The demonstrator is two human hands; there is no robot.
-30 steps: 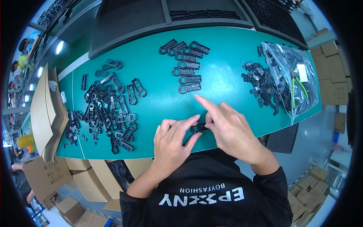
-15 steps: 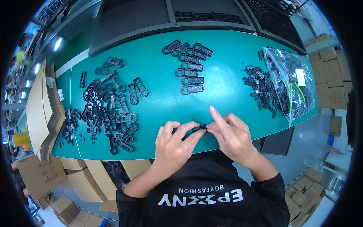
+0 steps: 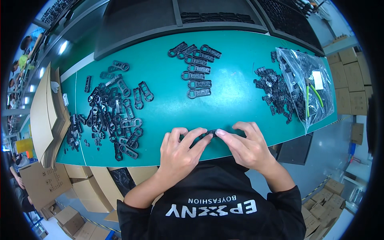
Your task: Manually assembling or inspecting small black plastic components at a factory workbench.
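A small black plastic link-shaped part [image 3: 211, 132] is held just above the near edge of the green table. My left hand [image 3: 179, 150] pinches it between thumb and fingers from the left, hiding much of it. At its right end, my right hand [image 3: 251, 149] is closed on it, with one digit pressed against the top and the other fingers bent and lifted away. Beyond my hands, several black ring-ended links [image 3: 199, 84] lie in a column with their rings mostly toward the left.
To the left, a heap of black links [image 3: 106, 116] covers the green table [image 3: 168, 116]. Small black pieces [image 3: 272, 88] lie at the right beside a clear plastic bag [image 3: 320, 92] and green-handled pliers [image 3: 308, 100]. Folded cardboard [image 3: 44, 112] stands at the left edge; dark trays [image 3: 140, 28] line the back.
My right hand's raised digit has come down onto the part's right end, and its other fingers have lifted away. My left hand keeps its pinch. The view has shifted slightly.
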